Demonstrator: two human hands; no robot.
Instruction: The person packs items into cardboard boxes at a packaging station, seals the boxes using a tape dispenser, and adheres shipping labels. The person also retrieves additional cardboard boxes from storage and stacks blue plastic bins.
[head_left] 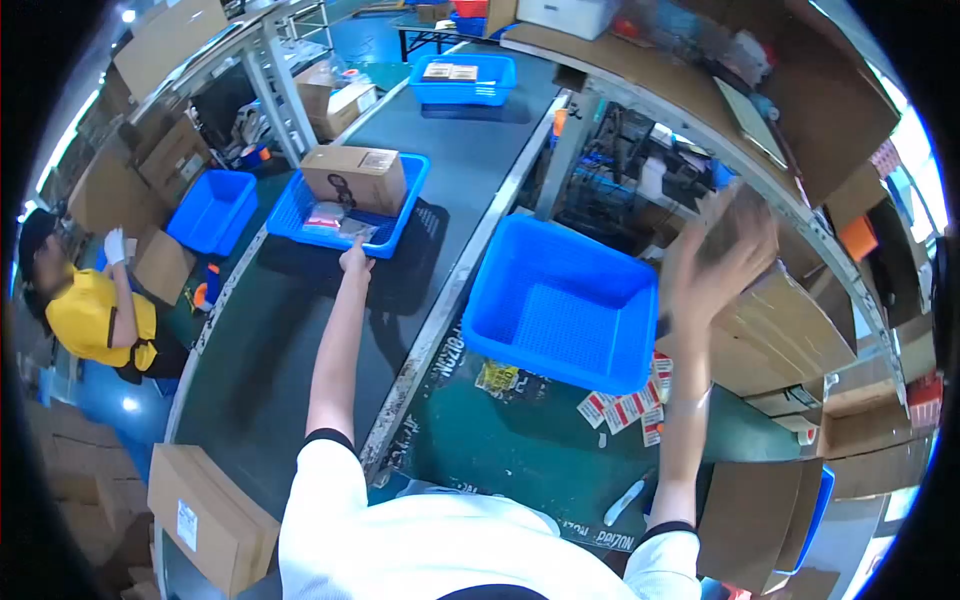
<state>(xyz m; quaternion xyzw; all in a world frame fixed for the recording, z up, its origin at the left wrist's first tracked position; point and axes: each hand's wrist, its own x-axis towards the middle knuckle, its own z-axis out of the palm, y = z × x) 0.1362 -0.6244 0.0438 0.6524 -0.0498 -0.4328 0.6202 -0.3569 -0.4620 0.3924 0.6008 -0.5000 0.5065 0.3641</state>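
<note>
My left hand (356, 259) reaches over the dark conveyor belt, its fingers closed on the near rim of a blue basket (292, 232). In that basket are a brown cardboard box (355, 180) with a black print and a label, and some small plastic-wrapped packets (327, 215). Raised on the right, my right hand (728, 255) is blurred by motion; its fingers look stretched out with nothing in them. Left of it, an empty blue basket (565, 305) stands tilted on the green work surface beside the belt.
Farther up the belt (460, 145) stands another blue basket (460, 93) with packages. Red-and-white labels (625, 405) and a box cutter (625, 502) lie on the green surface. A person in a yellow top (90, 310) stands left. A carton (215, 515) sits near left; shelving (680, 95) overhangs right.
</note>
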